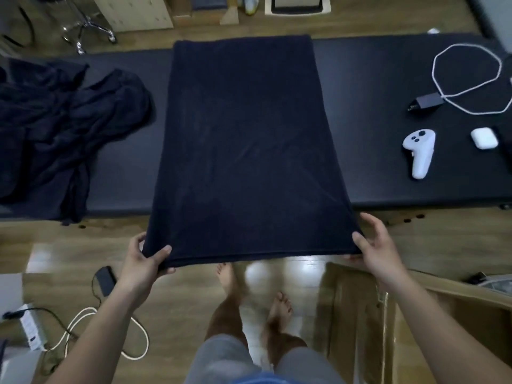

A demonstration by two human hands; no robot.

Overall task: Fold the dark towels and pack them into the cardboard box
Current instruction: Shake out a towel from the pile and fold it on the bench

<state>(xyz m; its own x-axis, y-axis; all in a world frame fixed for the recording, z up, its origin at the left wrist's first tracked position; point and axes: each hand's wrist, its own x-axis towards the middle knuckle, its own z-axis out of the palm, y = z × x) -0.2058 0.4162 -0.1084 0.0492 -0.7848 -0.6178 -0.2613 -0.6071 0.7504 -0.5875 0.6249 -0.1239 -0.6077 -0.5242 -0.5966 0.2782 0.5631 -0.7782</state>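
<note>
A dark towel [243,139] is spread flat across the black table [374,128], its near edge held off the table by the left hand [144,259] at 7 o'clock and the right hand [374,245] at 5 o'clock. More dark towels [61,128] are piled at 9 o'clock. The cardboard box [368,314] is seen on the floor at 5 o'clock.

I can read no words, brands or numbers on anything in front of me; the white power strip [32,328] on the floor may bear a small label, too blurred to read.
</note>
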